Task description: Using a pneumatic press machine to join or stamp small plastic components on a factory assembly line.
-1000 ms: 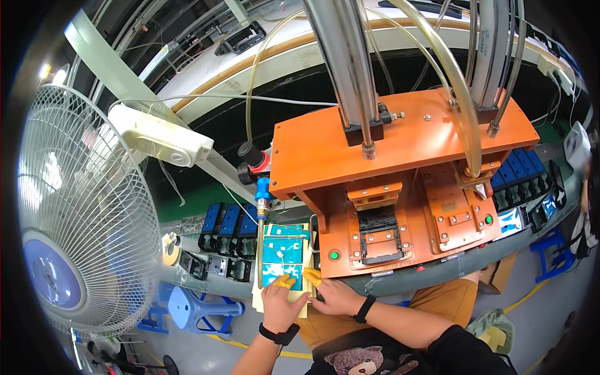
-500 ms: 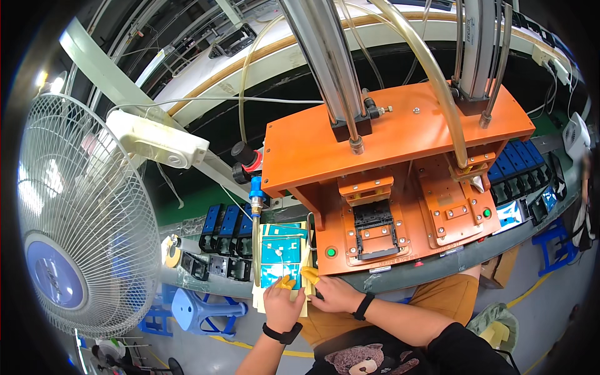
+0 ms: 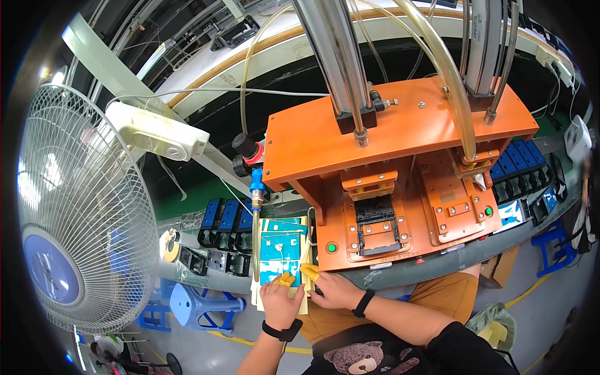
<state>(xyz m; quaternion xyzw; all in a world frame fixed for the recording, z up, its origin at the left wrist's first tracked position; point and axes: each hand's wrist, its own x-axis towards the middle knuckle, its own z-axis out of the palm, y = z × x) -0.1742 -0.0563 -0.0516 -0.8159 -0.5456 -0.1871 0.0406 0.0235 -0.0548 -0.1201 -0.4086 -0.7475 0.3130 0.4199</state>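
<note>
My left hand (image 3: pixel 280 305) rests over the near end of a blue film sheet (image 3: pixel 277 248). Its yellow-covered fingertips touch the sheet, and the thumb stands apart from them. To the right of it my right hand (image 3: pixel 334 291) reaches in at the sheet's right edge. A yellow finger cover (image 3: pixel 309 271) sits on its extended forefinger, with the thumb lower and apart. A small dark patch shows between them that I cannot make out. Under the blue sheet lies pale yellow backing paper (image 3: pixel 255 295). No lifted piece of film is visible in either hand.
An orange press (image 3: pixel 400 140) stands right of the sheets, with a black plastic part (image 3: pixel 374 211) in its left fixture. Blue-and-black parts (image 3: pixel 229 215) sit behind left, others (image 3: pixel 517 164) at far right. A hose (image 3: pixel 255 244) hangs beside the sheets; a fan (image 3: pixel 94 206) stands left.
The whole view has shifted slightly. My hands stay at the near end of the sheet, with the left fingers a little more bent.
</note>
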